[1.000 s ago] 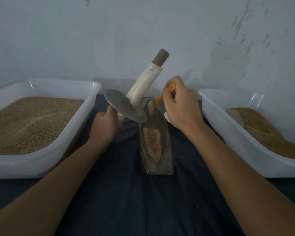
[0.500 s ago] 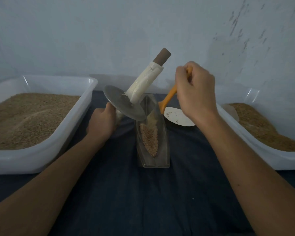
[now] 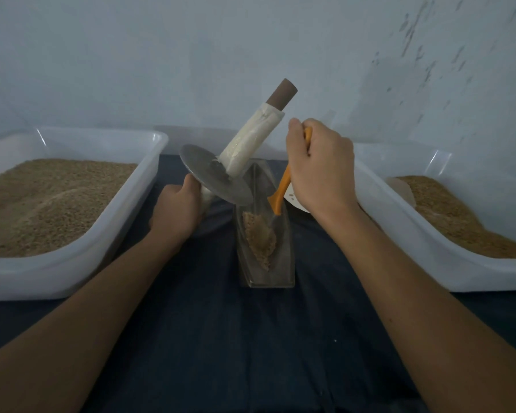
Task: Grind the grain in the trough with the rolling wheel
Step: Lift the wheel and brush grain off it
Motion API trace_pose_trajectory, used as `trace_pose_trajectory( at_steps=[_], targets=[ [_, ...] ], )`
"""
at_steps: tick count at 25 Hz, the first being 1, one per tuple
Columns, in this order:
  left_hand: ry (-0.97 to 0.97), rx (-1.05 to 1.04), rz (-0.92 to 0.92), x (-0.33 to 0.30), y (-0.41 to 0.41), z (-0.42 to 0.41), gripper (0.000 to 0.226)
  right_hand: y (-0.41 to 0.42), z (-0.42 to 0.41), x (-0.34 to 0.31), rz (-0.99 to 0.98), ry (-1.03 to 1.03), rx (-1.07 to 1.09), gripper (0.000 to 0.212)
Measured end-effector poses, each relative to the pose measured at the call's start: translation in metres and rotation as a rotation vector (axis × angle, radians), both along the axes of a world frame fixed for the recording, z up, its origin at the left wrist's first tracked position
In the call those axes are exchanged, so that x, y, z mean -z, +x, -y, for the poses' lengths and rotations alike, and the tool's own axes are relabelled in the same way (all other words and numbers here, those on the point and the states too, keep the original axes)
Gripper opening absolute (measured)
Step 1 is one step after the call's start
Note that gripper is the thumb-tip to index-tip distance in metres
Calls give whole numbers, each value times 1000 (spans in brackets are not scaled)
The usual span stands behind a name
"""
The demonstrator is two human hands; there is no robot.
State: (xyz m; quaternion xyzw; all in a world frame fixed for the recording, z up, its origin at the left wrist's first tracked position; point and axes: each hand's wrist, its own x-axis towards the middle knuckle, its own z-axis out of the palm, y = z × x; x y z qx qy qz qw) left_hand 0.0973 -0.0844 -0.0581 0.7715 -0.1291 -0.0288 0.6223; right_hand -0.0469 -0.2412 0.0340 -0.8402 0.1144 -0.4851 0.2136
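Observation:
A narrow metal trough [image 3: 283,263] stands in the middle on the dark cloth, with a strip of brown grain [image 3: 258,239] along its bottom. The rolling wheel [image 3: 215,178], a grey metal disc on a long axle wrapped in white, is lifted and tilted above the trough's far left side. My left hand [image 3: 176,211] grips the axle's lower end under the disc. My right hand [image 3: 319,168] grips the orange handle of a scraper [image 3: 280,189], and the scraper's blade reaches down into the trough beside the grain.
A white tub [image 3: 125,216] of brown grain stands at the left, and a second white tub [image 3: 399,222] of grain at the right. A pale round dish [image 3: 292,196] lies behind my right hand. A blue-grey wall closes the back.
My right hand has brought the orange scraper down and to the left, so its blade now sits inside the trough. The wheel stays lifted in my left hand.

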Motion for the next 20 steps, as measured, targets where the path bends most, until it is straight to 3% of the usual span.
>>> trace_pose_trajectory(
  at_steps=[9,13,17,20],
  targets=[
    [90,-32,68,-2,-5,-1,67,0,-2,-9,-109,-7,-61,51],
    [123,-58,69,-2,-9,-1,83,6,-4,-2,-64,-24,-12,52],
    [138,-84,98,-3,-9,-1,74,-3,5,-5,83,6,3,50],
    [110,-78,85,-3,-9,0,73,-11,3,2,54,-10,-43,51]
  ],
)
